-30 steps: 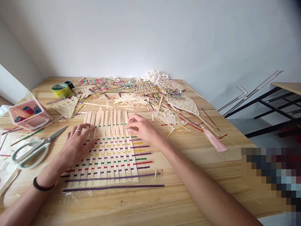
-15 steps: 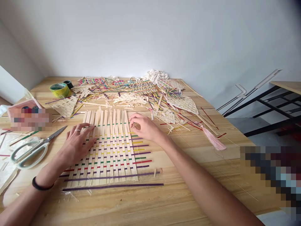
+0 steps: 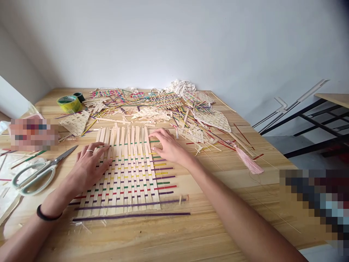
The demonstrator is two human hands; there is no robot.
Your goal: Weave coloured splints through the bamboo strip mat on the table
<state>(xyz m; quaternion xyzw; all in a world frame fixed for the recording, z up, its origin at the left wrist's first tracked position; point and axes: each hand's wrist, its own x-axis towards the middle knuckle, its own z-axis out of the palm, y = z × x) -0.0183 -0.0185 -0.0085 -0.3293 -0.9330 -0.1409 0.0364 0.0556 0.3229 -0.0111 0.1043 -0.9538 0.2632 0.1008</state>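
A woven mat (image 3: 128, 174) of pale upright strips crossed by green, yellow, purple and red strips lies on the wooden table. Over its left edge my left hand (image 3: 89, 165) rests with fingers spread, a ring on one finger. At the upper right edge is my right hand (image 3: 167, 145), thumb and fingers apart, its fingertips by the end of the top green strip. Nothing shows held between them. Colored strip ends stick out on the mat's right side. Below the mat's lower end lies a purple strip (image 3: 131, 217), near bits of clear tape.
Scissors (image 3: 40, 174) lie at the left, near a blurred pink box (image 3: 34, 133). Yellow tape (image 3: 69, 104) stands at the back left. Loose strips (image 3: 149, 114) and woven pieces cover the back. A fan (image 3: 214, 119) with a pink tassel (image 3: 248, 160) lies right.
My right hand has opened, its thumb moving away from the fingers, which reach slightly left and up at the mat's edge. My left hand has stayed in place.
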